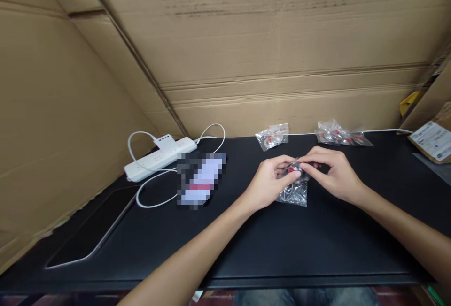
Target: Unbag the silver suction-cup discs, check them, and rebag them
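Note:
Above the black table, my left hand (271, 179) is closed on a small clear plastic bag (294, 193) with a red and silvery item inside. Thumb and fingers of my right hand (327, 172) pinch the bag's upper end. The bag's lower part hangs below my fingers, crinkled and see-through. What exactly the item inside is, I cannot make out. Behind my hands lies a similar clear bag (273, 137) with a white ring-shaped thing and red bits in it. Farther right, more clear bags (340, 134) with red and silvery pieces lie together.
A white power strip (160, 158) with looping white cables stands at the back left, beside a phone-like blurred object (202, 181). A dark flat panel (93, 226) lies at the left. Cardboard walls (282, 38) enclose the table (317, 249). A labelled brown package (433, 137) sits at the right.

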Available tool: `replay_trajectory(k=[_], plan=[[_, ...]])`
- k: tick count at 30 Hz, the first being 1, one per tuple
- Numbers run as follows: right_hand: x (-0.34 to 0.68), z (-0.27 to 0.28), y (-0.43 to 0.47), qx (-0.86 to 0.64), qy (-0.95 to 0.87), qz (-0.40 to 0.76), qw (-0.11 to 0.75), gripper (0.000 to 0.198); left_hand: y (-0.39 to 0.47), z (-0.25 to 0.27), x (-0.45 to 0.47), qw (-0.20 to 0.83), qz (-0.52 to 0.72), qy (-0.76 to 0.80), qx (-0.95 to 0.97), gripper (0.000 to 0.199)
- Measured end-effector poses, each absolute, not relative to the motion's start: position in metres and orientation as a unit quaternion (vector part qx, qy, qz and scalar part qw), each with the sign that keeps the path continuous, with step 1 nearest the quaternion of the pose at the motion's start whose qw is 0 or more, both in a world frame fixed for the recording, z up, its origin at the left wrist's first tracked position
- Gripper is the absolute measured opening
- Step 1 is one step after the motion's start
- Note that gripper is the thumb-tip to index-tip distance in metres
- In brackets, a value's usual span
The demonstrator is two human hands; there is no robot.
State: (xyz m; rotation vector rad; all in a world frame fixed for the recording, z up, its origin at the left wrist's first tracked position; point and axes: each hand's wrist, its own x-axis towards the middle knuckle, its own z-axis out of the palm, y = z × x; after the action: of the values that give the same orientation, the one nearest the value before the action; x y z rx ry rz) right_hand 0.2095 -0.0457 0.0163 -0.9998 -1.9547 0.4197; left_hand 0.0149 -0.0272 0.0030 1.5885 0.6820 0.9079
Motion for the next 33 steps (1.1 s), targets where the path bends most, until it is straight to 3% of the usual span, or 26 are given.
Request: replay_trajectory(k=[6, 12, 33], plan=[[0.2103, 0.02, -0.0462, -0.39, -0.796, 0.17, 0.431, 0.018, -0.0267, 0.0033, 0.0137, 0.531, 0.394, 0.292, 0.691, 0.026], [0.2102, 0.0201, -0.0456, -0.421, -0.779, 0.147, 0.441, 0.014, -0.0275, 0.0, 0.0132, 0.537, 0.376, 0.273, 0.705, 0.04], [0.2098, 0.0223, -0.0448, -0.416, -0.795, 0.176, 0.404, 0.008, -0.0331, -0.0046, 0.0171, 0.47, 0.45, 0.307, 0.694, 0.027]])
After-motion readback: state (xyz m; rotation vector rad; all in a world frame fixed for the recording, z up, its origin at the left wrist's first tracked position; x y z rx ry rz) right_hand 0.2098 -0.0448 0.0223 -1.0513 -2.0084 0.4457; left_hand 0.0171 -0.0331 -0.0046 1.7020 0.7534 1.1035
